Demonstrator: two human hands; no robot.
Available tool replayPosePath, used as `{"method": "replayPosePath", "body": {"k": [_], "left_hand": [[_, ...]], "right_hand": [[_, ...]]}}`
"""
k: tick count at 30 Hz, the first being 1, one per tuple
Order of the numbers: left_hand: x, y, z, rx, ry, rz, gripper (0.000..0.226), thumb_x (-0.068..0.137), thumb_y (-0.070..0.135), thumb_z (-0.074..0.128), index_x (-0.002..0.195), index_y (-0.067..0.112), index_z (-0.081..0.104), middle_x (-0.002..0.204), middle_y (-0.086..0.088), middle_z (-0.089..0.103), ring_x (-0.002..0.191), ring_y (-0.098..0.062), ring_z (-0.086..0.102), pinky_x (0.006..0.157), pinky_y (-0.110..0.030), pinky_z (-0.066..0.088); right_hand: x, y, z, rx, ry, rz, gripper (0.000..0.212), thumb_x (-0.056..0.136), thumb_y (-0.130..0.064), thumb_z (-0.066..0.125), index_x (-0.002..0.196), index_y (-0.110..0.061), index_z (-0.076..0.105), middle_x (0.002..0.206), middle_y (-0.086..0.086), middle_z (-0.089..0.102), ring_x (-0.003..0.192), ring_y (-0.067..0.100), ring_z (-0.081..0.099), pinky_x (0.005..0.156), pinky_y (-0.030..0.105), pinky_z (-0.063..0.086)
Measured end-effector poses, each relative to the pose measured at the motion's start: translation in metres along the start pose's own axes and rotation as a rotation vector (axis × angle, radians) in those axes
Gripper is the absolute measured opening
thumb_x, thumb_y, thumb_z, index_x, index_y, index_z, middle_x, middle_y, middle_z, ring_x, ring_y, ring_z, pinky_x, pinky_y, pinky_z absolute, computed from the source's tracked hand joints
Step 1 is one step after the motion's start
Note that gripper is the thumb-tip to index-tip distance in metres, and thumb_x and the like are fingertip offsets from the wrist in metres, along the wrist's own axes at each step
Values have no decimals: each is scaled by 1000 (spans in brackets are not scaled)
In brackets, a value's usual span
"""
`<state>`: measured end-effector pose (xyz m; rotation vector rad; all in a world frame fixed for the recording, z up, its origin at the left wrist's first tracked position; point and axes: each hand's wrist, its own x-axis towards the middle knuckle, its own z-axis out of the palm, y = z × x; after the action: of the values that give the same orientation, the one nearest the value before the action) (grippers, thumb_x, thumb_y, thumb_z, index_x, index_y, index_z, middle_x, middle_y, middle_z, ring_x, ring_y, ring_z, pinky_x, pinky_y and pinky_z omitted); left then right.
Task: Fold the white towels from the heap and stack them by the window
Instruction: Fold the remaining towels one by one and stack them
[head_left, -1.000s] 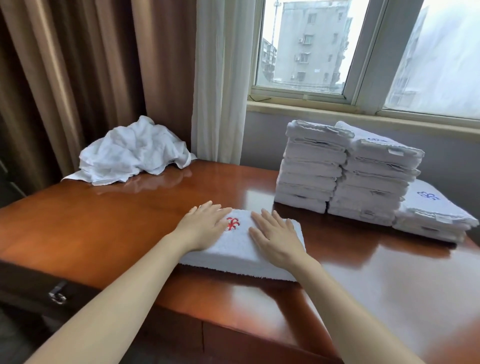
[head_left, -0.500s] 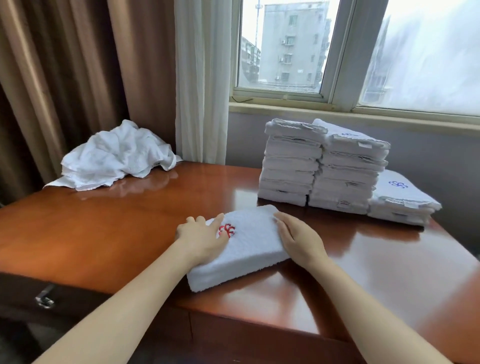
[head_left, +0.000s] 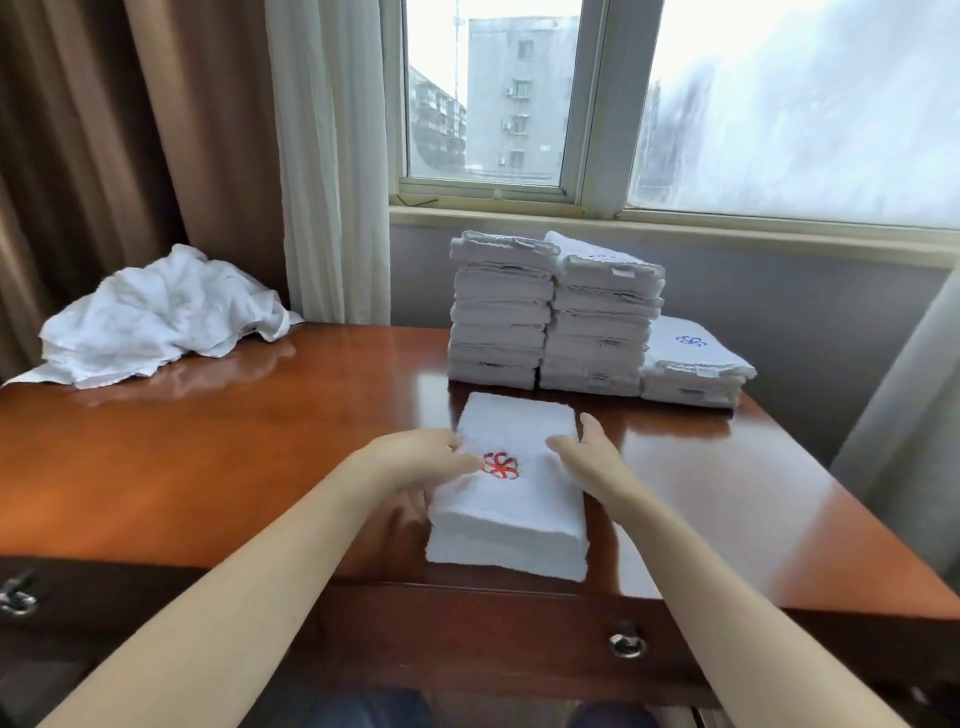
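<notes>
Folded towel (head_left: 511, 501), red emblem up, has turned from slantwise to lengthwise near the table's (head_left: 234, 447) front edge. Left hand (head_left: 415, 457) and right hand (head_left: 589, 462) grasp its long sides, thumbs on top. Towel stacks (head_left: 550, 312) stand at the back edge; heap (head_left: 156, 317) lies at the back left corner.

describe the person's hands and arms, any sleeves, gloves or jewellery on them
The left hand and right hand are bare: no gloves, rings, watch or bracelet show. Both forearms are uncovered to the frame's edge, with no sleeve in view.
</notes>
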<state>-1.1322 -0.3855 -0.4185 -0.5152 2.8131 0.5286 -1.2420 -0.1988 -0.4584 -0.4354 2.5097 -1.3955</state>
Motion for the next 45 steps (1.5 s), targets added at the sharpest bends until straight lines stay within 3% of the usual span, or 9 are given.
{"method": "replayPosePath", "body": {"k": [3,8,11,19,22,30,34,38,45], "left_hand": [[-1,0,-6,-261,-92,-4,59,94,42,58,146,26,34,126,-5,59,89,-16,68,70,-27,58],[-4,1,6,-572,-291,63,109,81,26,80,156,40,2,161,-2,17,121,-19,47,69,-18,57],[-4,-1,16,-610,-246,105,113,77,30,83,156,41,3,163,4,13,130,-17,42,69,-12,51],[2,10,18,-898,-274,184,100,60,21,69,147,47,26,132,7,47,99,-6,59,61,-18,53],[8,26,9,-948,-309,248,90,61,16,65,139,48,34,117,4,69,100,-20,69,77,-30,59],[17,115,-19,-886,-164,465,98,53,16,68,142,46,41,108,-8,51,90,-15,54,86,-33,54],[33,168,-36,-790,-63,586,91,67,5,63,146,42,39,130,5,51,103,-8,57,74,-22,55],[58,217,-58,-653,-4,672,87,81,-4,58,151,39,32,141,24,34,110,14,46,70,-13,51],[129,293,-102,-520,19,690,85,84,-5,60,155,28,25,126,11,47,90,-7,50,74,-22,52]], "right_hand": [[-8,-1,-18,-27,-83,103,79,97,-29,49,158,-18,1,161,4,22,130,27,41,99,40,47],[-26,-8,-28,-12,-271,149,78,96,-29,46,156,-41,-3,152,-3,27,92,18,45,56,29,45],[-31,-4,-28,40,-284,107,80,91,-23,46,156,-39,2,160,-4,21,71,6,33,58,26,34],[-44,10,-41,149,-281,-16,83,84,-6,44,154,-42,16,159,-12,24,124,14,48,71,18,39],[-46,13,-66,176,-215,-31,81,83,-5,43,149,-48,25,145,-12,39,117,15,56,75,24,52],[-41,23,-145,377,16,-205,92,61,-10,47,146,-41,36,138,-21,46,113,-10,53,85,12,48],[-27,28,-191,419,91,-279,94,58,-10,47,144,-45,35,140,-13,48,122,9,55,106,32,45],[1,30,-235,428,136,-306,96,59,-7,47,146,-43,33,135,-16,50,118,4,56,99,25,46],[89,34,-295,414,231,-295,91,76,15,39,152,-34,29,146,-5,42,131,15,46,114,36,36]]}}
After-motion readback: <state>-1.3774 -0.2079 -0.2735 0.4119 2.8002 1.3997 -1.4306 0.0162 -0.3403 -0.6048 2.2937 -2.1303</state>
